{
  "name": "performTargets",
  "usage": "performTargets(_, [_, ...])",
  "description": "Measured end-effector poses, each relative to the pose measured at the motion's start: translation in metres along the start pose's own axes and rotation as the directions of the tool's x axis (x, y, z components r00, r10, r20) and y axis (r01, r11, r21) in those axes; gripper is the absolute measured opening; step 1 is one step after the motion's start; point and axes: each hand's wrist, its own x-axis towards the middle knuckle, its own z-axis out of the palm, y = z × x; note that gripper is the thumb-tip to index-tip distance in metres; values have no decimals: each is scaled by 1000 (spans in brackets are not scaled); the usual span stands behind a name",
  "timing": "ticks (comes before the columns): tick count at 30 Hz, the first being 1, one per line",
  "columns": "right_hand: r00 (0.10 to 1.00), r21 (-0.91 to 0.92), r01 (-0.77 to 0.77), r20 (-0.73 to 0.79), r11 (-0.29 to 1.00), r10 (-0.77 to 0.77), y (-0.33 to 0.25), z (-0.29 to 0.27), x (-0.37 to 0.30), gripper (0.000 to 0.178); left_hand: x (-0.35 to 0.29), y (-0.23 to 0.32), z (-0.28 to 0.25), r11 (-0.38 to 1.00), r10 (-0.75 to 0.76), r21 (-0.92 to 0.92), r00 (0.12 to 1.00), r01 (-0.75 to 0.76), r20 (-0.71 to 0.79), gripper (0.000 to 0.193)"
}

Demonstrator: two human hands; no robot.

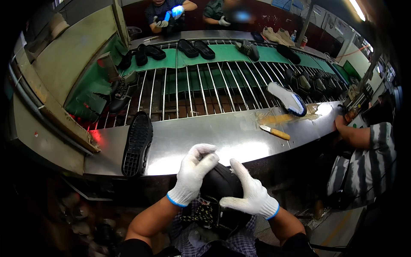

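Note:
A black shoe (221, 185) with yellow-flecked laces rests over my lap, its rounded end toward the bench. My left hand (191, 174), in a white knitted glove with a blue cuff, pinches the shoe's edge at that end. On the other side my right hand (251, 196), gloved alike, grips the shoe with thumb and fingers around it; some fingers are hidden. Beyond my left hand, a black shoe sole (138, 144) lies tread up on the metal bench edge (184, 135). A knife with a yellow handle (277, 132) lies on the bench to the right.
A metal-bar conveyor (214, 88) runs behind the bench. Several soles and shoes lie along its green strip (231, 53). A white sole with a blue rim (289, 99) sits at its near right edge. A co-worker's arm (355, 135) reaches in from the right; two people work across.

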Motion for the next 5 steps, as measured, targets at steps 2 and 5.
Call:
performTargets(2, [997,17,-77,15,997,77,-11,-2,5,118,0,-9,-5,992,67,100,995,-73,67,32])
performTargets(5, [993,-68,-120,15,991,121,-18,3,5,111,0,-9,-4,985,80,141,990,-97,120,33])
